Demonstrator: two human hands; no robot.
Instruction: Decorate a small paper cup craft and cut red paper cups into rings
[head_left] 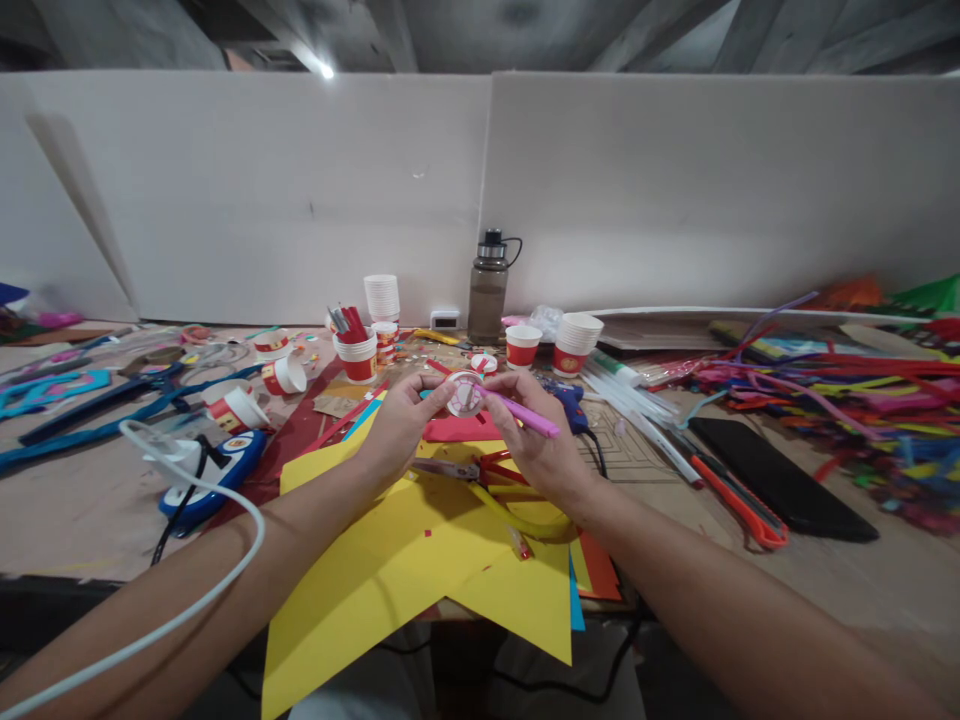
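The left hand (399, 418) pinches a round piece (465, 396); the right hand (541, 440) grips a purple stick (529, 415), scissors (448, 468) lying just below both.

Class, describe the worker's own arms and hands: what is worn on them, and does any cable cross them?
Both the left hand and right hand are ungloved. No sleeves, watch or bracelet show on either forearm, and no ring can be made out. A white cable crosses the left forearm.
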